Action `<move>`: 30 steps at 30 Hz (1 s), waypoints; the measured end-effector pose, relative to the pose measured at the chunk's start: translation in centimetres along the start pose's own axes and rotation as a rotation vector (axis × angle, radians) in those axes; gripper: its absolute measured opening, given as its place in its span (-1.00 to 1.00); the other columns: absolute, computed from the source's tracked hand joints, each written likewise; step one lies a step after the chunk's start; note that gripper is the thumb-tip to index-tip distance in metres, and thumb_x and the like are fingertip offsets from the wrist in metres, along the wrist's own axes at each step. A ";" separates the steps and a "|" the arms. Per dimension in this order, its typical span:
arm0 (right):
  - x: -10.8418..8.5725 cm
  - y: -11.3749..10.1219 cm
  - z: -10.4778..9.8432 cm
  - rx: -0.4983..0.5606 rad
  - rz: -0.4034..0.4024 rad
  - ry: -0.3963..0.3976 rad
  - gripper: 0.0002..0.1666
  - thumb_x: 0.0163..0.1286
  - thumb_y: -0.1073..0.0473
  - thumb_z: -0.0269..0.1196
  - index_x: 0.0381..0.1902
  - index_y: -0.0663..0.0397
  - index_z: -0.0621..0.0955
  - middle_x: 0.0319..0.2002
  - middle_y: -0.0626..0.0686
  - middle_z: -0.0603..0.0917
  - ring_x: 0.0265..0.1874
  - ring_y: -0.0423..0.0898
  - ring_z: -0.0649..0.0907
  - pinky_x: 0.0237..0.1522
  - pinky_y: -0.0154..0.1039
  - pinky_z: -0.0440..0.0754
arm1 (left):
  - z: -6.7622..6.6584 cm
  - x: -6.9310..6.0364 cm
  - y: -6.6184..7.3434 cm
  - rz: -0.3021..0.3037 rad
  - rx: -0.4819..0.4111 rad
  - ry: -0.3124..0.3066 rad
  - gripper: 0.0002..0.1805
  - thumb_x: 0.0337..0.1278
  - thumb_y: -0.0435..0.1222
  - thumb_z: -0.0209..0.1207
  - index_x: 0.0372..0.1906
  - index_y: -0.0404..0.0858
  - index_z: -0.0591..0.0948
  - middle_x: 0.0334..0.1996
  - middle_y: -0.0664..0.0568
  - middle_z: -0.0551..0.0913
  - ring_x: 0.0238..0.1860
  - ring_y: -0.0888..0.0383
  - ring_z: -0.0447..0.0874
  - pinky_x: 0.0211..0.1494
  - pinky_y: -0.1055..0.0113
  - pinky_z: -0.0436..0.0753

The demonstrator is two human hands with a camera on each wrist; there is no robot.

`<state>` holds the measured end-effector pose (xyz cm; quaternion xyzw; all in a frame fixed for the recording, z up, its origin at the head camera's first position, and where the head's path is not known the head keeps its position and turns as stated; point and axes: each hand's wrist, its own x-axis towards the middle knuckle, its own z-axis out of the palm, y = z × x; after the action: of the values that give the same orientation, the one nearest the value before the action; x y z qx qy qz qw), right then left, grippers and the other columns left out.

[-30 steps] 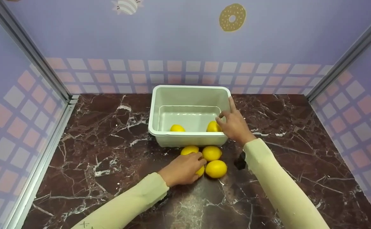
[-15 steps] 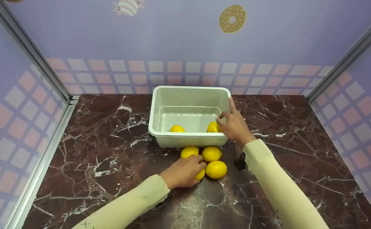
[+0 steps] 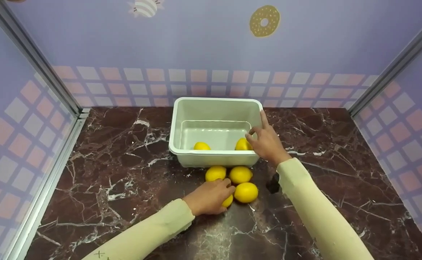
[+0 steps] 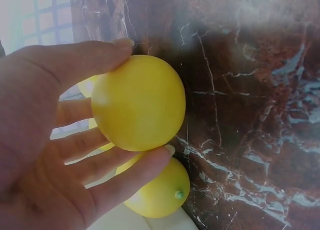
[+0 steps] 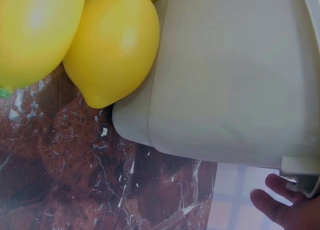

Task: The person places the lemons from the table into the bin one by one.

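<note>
My left hand (image 3: 209, 198) holds a lemon (image 4: 142, 102) between thumb and fingers, low over the dark marbled tabletop. In the head view that hand covers most of the lemon. Beside it lie three more lemons: one (image 3: 215, 173) against the bin's front, another (image 3: 240, 174) to its right, and a third (image 3: 246, 192) nearer me. The pale plastic bin (image 3: 214, 159) stands behind them, with one lemon (image 3: 202, 146) inside at front left and one (image 3: 242, 144) at front right. Gripping the bin's right rim is my right hand (image 3: 268, 142); the rim partly hides its fingers in the right wrist view.
Behind the bin rises a lilac wall (image 3: 211, 47) with a checked band. Side panels close off the left and right. A small black object (image 3: 273, 183) shows beside the right sleeve (image 3: 299, 177).
The left hand has shifted very slightly toward me, uncovering more of the lemon at the bin's front. My right hand and the bin stay put.
</note>
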<state>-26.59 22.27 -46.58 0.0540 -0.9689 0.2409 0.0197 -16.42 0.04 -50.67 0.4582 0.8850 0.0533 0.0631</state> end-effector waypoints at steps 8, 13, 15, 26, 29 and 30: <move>0.0 0.0 0.0 0.002 0.012 -0.001 -0.61 0.37 -0.06 0.12 -0.22 0.15 0.66 0.57 0.11 -0.20 0.31 0.29 0.34 0.40 0.10 0.25 | 0.1 -0.1 0.0 -0.012 -0.012 -0.046 -0.46 -0.11 -0.07 0.43 0.03 -0.14 0.55 -0.10 0.02 0.55 -0.20 0.14 0.55 -0.11 0.28 0.64; 0.1 0.0 0.1 0.002 0.028 -0.006 -0.62 0.37 -0.05 0.12 -0.21 0.15 0.65 0.57 0.10 -0.21 0.34 0.29 0.31 0.42 0.09 0.23 | 0.1 -0.1 -0.1 -0.002 -0.007 -0.043 -0.46 -0.10 -0.10 0.42 0.04 -0.15 0.55 -0.09 0.01 0.56 -0.19 0.13 0.56 -0.10 0.28 0.65; 0.1 0.0 0.1 0.001 0.027 -0.006 -0.62 0.37 -0.05 0.12 -0.20 0.15 0.65 0.57 0.10 -0.21 0.35 0.29 0.31 0.42 0.10 0.22 | 0.1 -0.1 -0.1 -0.001 -0.007 -0.040 -0.47 -0.10 -0.11 0.42 0.04 -0.15 0.55 -0.09 0.00 0.57 -0.20 0.12 0.56 -0.10 0.27 0.65; 0.0 0.0 0.0 -0.002 0.014 0.000 -0.63 0.37 -0.05 0.13 -0.23 0.15 0.65 0.57 0.11 -0.20 0.32 0.30 0.33 0.40 0.11 0.24 | -0.2 -0.2 -0.1 0.001 -0.006 -0.037 -0.50 -0.09 -0.15 0.39 0.03 -0.16 0.55 -0.09 -0.01 0.58 -0.17 0.10 0.58 -0.08 0.24 0.66; 0.0 0.0 0.0 -0.005 0.013 0.001 -0.62 0.37 -0.05 0.13 -0.22 0.15 0.65 0.57 0.11 -0.20 0.31 0.31 0.34 0.40 0.11 0.25 | -0.3 -0.2 -0.1 0.005 -0.007 -0.036 -0.49 -0.09 -0.15 0.39 0.04 -0.16 0.55 -0.08 -0.02 0.58 -0.17 0.10 0.58 -0.09 0.24 0.66; 0.0 0.0 0.1 -0.005 0.012 0.002 -0.62 0.37 -0.05 0.13 -0.22 0.16 0.65 0.57 0.11 -0.20 0.31 0.30 0.34 0.40 0.11 0.25 | -0.3 -0.2 -0.1 0.006 -0.007 -0.035 -0.49 -0.08 -0.15 0.39 0.04 -0.16 0.55 -0.07 -0.02 0.58 -0.17 0.10 0.57 -0.09 0.24 0.66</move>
<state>-26.57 22.27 -46.65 0.0480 -0.9698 0.2384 0.0193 -16.40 -0.20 -50.34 0.4613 0.8823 0.0485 0.0798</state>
